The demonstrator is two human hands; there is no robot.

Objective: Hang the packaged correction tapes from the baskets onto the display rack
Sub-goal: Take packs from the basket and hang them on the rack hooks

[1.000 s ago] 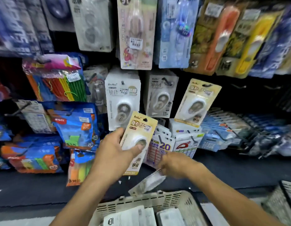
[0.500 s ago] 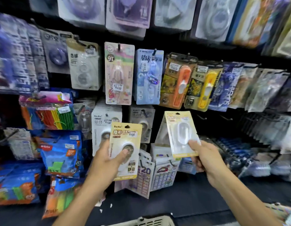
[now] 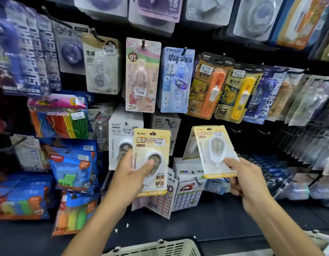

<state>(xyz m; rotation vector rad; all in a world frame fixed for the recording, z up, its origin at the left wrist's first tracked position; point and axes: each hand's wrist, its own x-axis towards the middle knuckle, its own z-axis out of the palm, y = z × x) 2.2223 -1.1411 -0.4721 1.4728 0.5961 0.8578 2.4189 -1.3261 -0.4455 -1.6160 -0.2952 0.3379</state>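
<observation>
Right-hand yellow pack (image 3: 216,151) upright, long axis vertical, hang hole on top, just in front of the matching hung pack (image 3: 192,143); its peg is hidden. Right hand (image 3: 246,179) pinches its bottom edge, nearer that spot. Left hand (image 3: 129,175) grips second pack (image 3: 151,161), thumb across the blister.

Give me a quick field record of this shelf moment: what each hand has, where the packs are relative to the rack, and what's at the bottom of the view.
left hand: left hand grips a yellow BoBo pack, thumb on its blister
right hand: right hand pinches a second yellow pack by its lower edge
pack position: both held in front of the display rack, neither on a hook yet
nearby stock: white packs hang behind the left one
bottom of view: basket rim
</observation>
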